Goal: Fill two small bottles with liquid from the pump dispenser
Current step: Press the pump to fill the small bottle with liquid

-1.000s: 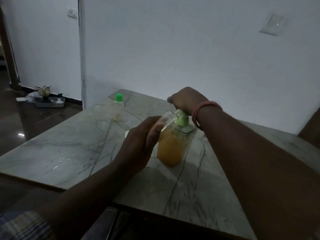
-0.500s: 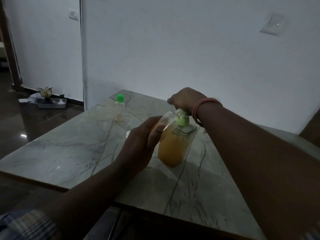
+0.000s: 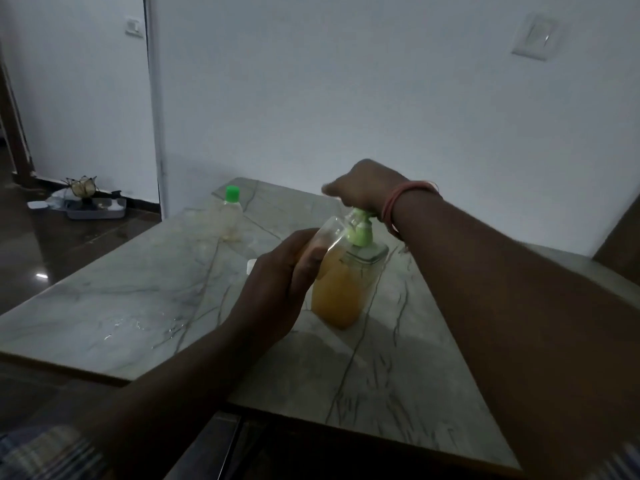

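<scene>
A clear pump dispenser (image 3: 337,296) with orange liquid and a green pump head stands mid-table. My right hand (image 3: 363,187) rests on top of the pump head, fingers curled over it. My left hand (image 3: 277,289) holds a small clear bottle (image 3: 330,233) tilted with its mouth against the green nozzle. A second small bottle (image 3: 230,216) with a green cap stands upright at the table's far left corner, apart from both hands. A small white cap (image 3: 251,266) peeks out just behind my left hand.
The marble table (image 3: 138,306) has a wet patch near its left front edge. A white wall runs close behind the table. On the dark floor at far left sits a grey tray (image 3: 95,209) with small items.
My right hand has risen slightly on the pump head. My left hand keeps the small bottle at the nozzle. The view has shifted a little.
</scene>
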Tool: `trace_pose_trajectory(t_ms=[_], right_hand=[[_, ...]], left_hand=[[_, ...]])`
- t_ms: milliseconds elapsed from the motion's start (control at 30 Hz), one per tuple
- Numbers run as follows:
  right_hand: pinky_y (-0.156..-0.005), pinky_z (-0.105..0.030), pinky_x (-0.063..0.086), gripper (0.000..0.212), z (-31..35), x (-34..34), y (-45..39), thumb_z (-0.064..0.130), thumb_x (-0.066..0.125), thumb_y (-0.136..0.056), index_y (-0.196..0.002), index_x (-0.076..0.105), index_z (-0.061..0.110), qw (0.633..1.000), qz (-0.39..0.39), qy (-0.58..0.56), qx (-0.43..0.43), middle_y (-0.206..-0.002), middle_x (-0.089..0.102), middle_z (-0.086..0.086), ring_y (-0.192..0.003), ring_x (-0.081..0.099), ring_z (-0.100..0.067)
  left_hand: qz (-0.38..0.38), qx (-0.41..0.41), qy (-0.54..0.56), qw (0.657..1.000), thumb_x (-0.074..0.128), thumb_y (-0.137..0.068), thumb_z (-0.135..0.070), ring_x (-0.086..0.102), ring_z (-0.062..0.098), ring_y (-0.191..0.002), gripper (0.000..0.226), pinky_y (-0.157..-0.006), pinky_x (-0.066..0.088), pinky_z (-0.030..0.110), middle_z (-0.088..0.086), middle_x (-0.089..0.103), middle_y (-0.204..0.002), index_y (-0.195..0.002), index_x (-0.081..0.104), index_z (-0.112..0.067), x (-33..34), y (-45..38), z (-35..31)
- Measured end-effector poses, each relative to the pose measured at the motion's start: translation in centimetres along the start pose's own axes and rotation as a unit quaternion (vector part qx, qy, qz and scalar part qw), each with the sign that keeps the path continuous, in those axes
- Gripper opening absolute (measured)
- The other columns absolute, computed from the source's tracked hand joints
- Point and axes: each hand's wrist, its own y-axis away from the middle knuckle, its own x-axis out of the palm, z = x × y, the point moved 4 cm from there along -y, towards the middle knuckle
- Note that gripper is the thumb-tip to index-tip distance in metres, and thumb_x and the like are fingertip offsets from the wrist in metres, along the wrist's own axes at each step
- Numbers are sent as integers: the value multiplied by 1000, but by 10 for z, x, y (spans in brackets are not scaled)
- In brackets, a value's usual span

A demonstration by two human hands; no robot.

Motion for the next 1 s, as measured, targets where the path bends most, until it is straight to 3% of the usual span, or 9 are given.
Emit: trace_pose_trajectory(t_ms=[100,233,300,433,533,600,733,867,1000], right_hand=[[-72,-28,41,30,-4,4,4,40,59,-96,-97,66,11,999,-3,-38,8,-103,65,-4,-87,62,-21],[-54,-28,35,36,1,-2,3,42,58,-96,-72,54,16,1000,5,26,16,-88,61,-3,-61,50,-14],[-51,-27,33,36,3,-4,3,42,59,-95,-71,53,16,999,2,33,10,-79,60,-2,-58,49,-14],[-54,-26,37,28,-6,4,1,35,61,-93,-78,60,12,998,-22,-57,26,-81,63,-4,-64,54,-17],[-60,-28,42,27,-4,4,-2,32,61,-92,-72,57,14,999,-24,-1,29,-85,66,-6,-74,60,-22],[-57,-27,39,30,1,0,-1,33,59,-93,-68,55,16,999,-7,33,23,-78,62,-3,-66,56,-19],[-53,-27,36,31,-4,-1,-1,35,58,-92,-70,57,14,999,-26,-9,16,-70,58,-2,-65,54,-21],[-64,-29,42,24,-5,6,-5,33,57,-94,-87,65,12,999,-17,8,26,-84,61,-4,-77,59,-20],[-59,-28,40,29,-2,1,-8,38,61,-91,-71,56,16,999,-14,20,27,-82,62,-5,-72,58,-21]], left_hand=[[-4,4,-1,1000,39,-102,-40,60,-9,-71,39,-53,42,6,-23,58,-84,-130,56,-19,0,-1,0],[-4,-5,4,1000,40,-102,-40,60,-9,-70,35,-52,43,7,-21,58,-82,-128,56,-23,0,-2,-2],[-2,-7,4,1000,40,-103,-40,60,-8,-70,36,-53,43,8,-22,59,-83,-130,55,-24,0,-1,0],[-5,14,-14,1000,37,-101,-44,60,-9,-74,43,-54,43,6,-26,58,-88,-131,56,-22,-1,-1,2],[0,5,-9,1000,38,-101,-46,60,-8,-73,44,-54,42,7,-26,58,-88,-131,57,-21,-2,-1,-1],[-1,5,-1,1000,38,-100,-48,61,-6,-71,45,-53,43,8,-24,60,-85,-130,57,-21,-2,-1,-2],[-6,6,-13,1000,38,-100,-47,61,-7,-72,42,-54,44,9,-22,60,-82,-130,56,-23,-1,0,1],[-5,6,-12,1000,38,-100,-46,61,-8,-72,41,-54,43,7,-24,59,-83,-130,56,-24,-1,-2,1],[-5,-2,1,1000,33,-95,-66,62,-8,-73,53,-53,44,8,-28,61,-85,-128,54,-30,-2,-1,-3]])
